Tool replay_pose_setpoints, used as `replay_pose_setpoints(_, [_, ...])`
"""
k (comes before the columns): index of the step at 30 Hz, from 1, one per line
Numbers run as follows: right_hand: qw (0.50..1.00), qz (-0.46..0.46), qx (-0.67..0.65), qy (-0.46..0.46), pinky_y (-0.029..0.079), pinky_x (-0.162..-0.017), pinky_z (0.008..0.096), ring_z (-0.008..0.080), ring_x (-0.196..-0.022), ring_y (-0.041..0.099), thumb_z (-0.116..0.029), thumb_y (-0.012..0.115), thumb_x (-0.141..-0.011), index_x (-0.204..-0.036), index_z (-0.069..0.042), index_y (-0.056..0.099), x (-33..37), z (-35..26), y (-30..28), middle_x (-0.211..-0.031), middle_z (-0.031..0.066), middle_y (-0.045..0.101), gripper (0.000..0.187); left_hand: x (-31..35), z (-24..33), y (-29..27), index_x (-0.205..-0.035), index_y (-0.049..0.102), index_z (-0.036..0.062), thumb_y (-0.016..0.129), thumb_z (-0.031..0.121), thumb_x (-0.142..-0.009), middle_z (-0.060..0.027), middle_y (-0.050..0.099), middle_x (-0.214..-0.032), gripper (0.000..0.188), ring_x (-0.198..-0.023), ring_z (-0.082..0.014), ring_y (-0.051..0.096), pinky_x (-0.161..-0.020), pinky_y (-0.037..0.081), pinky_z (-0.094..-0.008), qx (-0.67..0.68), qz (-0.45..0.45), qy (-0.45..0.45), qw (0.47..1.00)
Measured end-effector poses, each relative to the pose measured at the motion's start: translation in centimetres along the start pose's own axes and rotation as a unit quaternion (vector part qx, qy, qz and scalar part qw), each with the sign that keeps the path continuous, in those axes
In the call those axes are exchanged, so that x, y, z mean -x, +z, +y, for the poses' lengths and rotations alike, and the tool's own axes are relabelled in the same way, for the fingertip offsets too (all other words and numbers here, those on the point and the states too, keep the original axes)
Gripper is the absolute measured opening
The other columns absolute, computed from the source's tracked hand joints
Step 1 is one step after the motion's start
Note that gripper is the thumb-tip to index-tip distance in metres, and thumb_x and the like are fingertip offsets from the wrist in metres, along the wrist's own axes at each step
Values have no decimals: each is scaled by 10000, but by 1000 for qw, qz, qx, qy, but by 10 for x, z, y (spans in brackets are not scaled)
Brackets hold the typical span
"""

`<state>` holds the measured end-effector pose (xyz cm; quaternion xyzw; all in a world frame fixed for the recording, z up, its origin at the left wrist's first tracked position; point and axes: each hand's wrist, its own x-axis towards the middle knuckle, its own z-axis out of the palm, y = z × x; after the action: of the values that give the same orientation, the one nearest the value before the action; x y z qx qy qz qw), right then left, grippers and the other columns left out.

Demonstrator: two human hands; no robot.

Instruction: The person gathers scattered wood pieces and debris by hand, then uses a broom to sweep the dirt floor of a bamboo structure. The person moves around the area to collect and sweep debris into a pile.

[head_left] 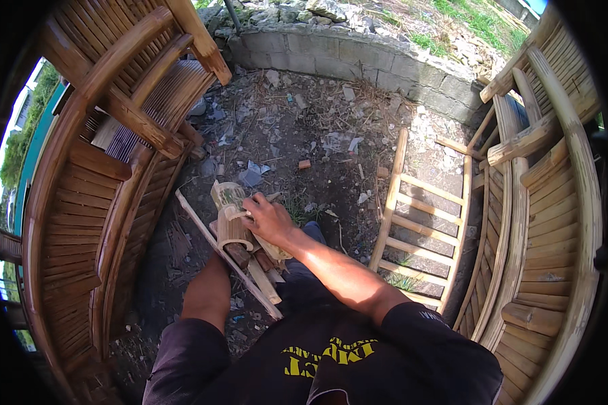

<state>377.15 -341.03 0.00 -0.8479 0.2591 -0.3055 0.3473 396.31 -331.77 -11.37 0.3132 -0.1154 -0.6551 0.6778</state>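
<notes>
A short hollow section of bamboo (232,232), pale with a cut-away opening, stands in front of me, tilted. Its far end has a greenish, mottled skin. My right hand (269,219) reaches in from the right, its fingers curled closed on a pale edge midway along the bamboo. My left forearm runs up from the lower left. The left hand itself is hidden behind the bamboo and the wood pieces. Below the bamboo lie brown wood blocks (237,255) and a split wood strip (263,282). A long thin bamboo stick (203,228) slants along their left side.
Bamboo benches rise at the left (74,236) and right (554,223). A ladder-like bamboo frame (422,233) lies on the ground at the right. A low grey block wall (338,57) crosses the far side. Rubble, plastic scraps and a reddish brick piece (305,164) litter the dirt.
</notes>
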Motion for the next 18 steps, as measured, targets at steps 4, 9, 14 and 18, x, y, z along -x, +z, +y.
replay_pose_setpoints(4, [999, -21, 49, 5, 553, -659, 500, 407, -801, 660, -269, 691, -858, -1111, -103, 525, -135, 128, -61, -1055, 148, 559, 345, -195, 14, 33, -1352, 487, 90, 437, 262, -1048, -118, 572, -1247, 352, -1156, -247, 588, -968, 524, -399, 27, -23, -7, 999])
replay_pose_setpoints(9, [999, 11, 27, -13, 535, -617, 505, 400, -749, 650, -300, 701, -850, -1135, -117, 516, -310, 299, -140, -1035, 139, 562, 386, -448, 44, 54, -1352, 477, 96, 437, 302, -1040, -132, 541, -1275, 376, -1200, -272, 554, -983, 509, -427, -50, -6, 12, 999])
replay_pose_setpoints(14, [998, 47, -1, 38, 529, -603, 512, 404, -746, 649, -317, 701, -857, -1133, -117, 519, -443, 460, -232, -1021, 140, 571, 386, -681, 72, 121, -1324, 496, 110, 482, 255, -1008, -119, 559, -1254, 347, -1164, -285, 569, -998, 492, -432, -159, -99, -19, 982])
replay_pose_setpoints(18, [994, 95, -19, 57, 536, -665, 518, 411, -797, 651, -308, 706, -849, -1106, -100, 511, -519, 593, -338, -1032, 150, 566, 384, -869, 49, 201, -1330, 482, 95, 464, 301, -1007, -134, 559, -1235, 383, -1124, -313, 581, -958, 510, -468, -92, -27, -84, 992])
